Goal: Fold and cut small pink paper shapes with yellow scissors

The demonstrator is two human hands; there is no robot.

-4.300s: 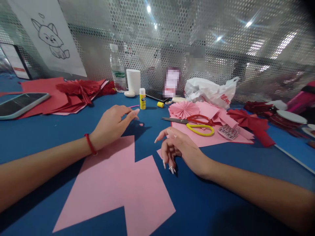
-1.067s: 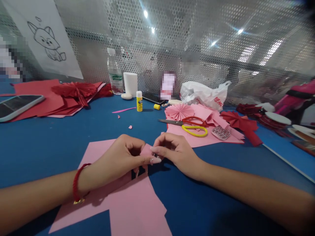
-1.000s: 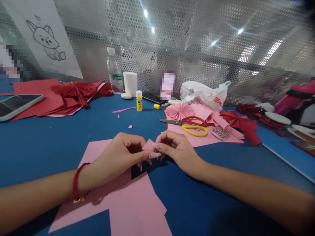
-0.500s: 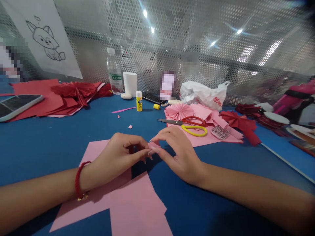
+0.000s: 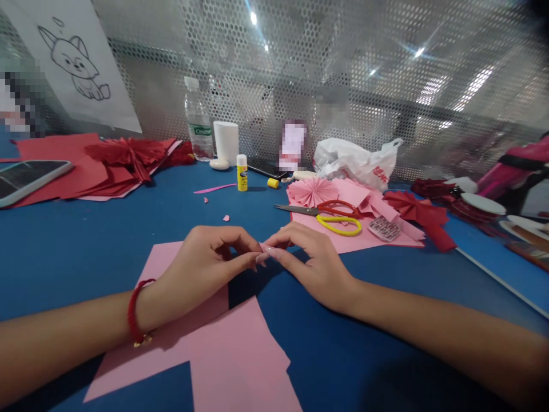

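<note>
Two hands (image 5: 201, 268) (image 5: 316, 264), one bottle (image 5: 198, 123).

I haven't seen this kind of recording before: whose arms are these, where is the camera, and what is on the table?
There is no machine here. A person works with bare hands, and the one camera sits on their head, looking forward and down, so both arms enter from the bottom edge. The left hand, with a red bracelet at its wrist, and the right hand meet fingertip to fingertip above the blue table. Together they pinch a small pink paper piece, mostly hidden by the fingers. Under the left hand lies a large pink sheet with a notch cut out. Farther back are scissors with red and yellow handles, a pleated pink fan, a glue stick, a water bottle, a white bag, red paper and a phone.
</note>
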